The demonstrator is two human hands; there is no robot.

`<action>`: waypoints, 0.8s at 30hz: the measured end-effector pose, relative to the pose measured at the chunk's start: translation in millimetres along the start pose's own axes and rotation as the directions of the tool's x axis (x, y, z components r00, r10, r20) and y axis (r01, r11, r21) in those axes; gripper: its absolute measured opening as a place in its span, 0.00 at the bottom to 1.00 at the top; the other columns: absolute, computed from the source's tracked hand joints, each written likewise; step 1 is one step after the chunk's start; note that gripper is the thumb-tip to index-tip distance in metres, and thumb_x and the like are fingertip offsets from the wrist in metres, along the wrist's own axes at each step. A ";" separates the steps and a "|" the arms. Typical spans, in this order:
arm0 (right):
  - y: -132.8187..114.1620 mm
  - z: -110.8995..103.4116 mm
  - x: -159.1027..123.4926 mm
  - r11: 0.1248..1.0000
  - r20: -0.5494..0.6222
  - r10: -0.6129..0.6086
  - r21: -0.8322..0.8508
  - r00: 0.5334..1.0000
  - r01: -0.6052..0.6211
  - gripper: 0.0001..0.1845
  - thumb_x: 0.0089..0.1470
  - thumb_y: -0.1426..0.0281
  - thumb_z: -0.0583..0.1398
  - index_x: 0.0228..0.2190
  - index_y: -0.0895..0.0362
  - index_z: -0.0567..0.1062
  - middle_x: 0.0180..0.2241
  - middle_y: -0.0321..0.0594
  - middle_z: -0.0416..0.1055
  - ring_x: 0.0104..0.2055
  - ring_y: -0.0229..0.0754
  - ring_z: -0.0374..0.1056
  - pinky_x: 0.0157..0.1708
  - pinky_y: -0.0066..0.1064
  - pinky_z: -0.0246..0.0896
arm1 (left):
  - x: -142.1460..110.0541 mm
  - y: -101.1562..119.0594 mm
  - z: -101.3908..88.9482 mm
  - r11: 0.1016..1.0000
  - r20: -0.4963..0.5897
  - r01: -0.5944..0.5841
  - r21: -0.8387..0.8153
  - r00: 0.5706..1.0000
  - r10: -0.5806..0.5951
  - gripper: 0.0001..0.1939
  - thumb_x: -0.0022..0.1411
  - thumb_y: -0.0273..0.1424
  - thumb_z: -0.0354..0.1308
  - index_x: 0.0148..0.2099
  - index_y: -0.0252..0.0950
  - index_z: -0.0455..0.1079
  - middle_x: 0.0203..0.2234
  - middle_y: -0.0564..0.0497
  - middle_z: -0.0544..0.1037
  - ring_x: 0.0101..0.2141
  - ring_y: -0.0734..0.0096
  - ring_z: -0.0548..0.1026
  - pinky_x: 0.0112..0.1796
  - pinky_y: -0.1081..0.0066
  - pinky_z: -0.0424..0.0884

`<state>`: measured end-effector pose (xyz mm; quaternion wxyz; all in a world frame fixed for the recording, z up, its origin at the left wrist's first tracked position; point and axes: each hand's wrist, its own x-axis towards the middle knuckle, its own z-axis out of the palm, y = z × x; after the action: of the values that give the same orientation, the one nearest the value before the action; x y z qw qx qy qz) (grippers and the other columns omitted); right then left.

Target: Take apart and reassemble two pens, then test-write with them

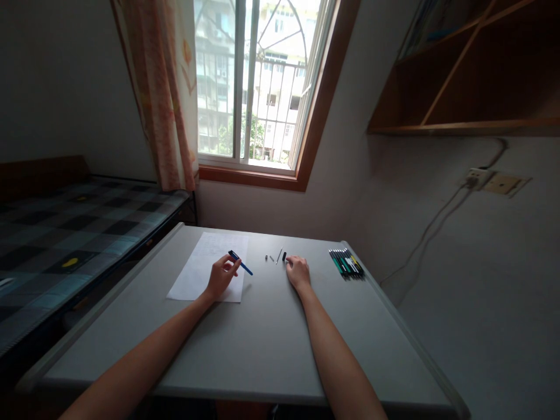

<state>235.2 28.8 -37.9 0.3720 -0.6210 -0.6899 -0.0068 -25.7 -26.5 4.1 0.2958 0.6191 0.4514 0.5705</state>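
My left hand (222,277) pinches a blue pen (245,269) with a dark end, held slanted above the right edge of a white sheet of paper (192,274). My right hand (298,272) rests on the table with its fingers curled together. What those fingertips hold, if anything, is too small to make out. Just beyond them lies a black pen cap (284,256). To the left of the cap are a thin pen refill (279,255), a small spring-like piece (272,258) and a short grey piece (266,257).
Several dark pens with green and yellow parts (345,263) lie side by side near the right edge of the white table (271,344). A bed (87,221) stands to the left. Behind the table are a window (258,87) and a curtain (161,105); a shelf (464,87) hangs at right.
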 end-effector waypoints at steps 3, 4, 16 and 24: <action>-0.6 -0.8 0.7 1.000 0.020 0.009 0.006 1.000 -0.009 0.10 0.44 0.77 0.54 0.27 0.55 0.75 0.34 0.42 0.71 0.37 0.44 0.61 0.39 0.34 0.53 | -0.1 1.1 -0.1 1.000 0.004 -0.002 -0.002 1.000 0.002 0.13 0.52 0.41 0.55 0.30 0.35 0.66 0.26 0.52 0.72 0.19 0.75 0.72 0.20 0.74 0.66; -1.1 -1.4 1.3 1.000 0.022 0.011 0.015 1.000 -0.011 0.10 0.44 0.77 0.54 0.26 0.55 0.74 0.33 0.42 0.70 0.36 0.43 0.61 0.39 0.34 0.53 | -0.1 1.4 -0.2 1.000 0.003 -0.002 -0.004 1.000 0.002 0.14 0.52 0.41 0.54 0.30 0.35 0.66 0.27 0.52 0.72 0.19 0.75 0.72 0.20 0.74 0.67; -42.3 -23.7 2.2 0.970 -0.207 -0.143 0.166 0.968 0.179 0.10 0.49 0.76 0.51 0.31 0.57 0.71 0.32 0.42 0.64 0.38 0.43 0.59 0.41 0.36 0.56 | 0.4 -1.9 1.2 0.998 0.012 0.006 -0.066 1.000 -0.006 0.14 0.51 0.39 0.57 0.34 0.33 0.68 0.28 0.50 0.73 0.21 0.70 0.75 0.24 0.72 0.71; -71.3 -18.6 -9.3 0.882 0.009 -0.391 0.288 0.920 0.372 0.12 0.52 0.69 0.54 0.40 0.54 0.69 0.36 0.41 0.66 0.34 0.39 0.64 0.39 0.35 0.61 | -0.2 -1.6 3.0 0.991 0.142 0.051 -0.127 0.989 -0.033 0.13 0.50 0.36 0.58 0.36 0.32 0.68 0.29 0.48 0.76 0.27 0.66 0.77 0.32 0.68 0.73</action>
<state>182.7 -4.2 3.0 0.4243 -0.4139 -0.8045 0.0386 -23.1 -25.6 2.1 0.3786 0.6271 0.4043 0.5477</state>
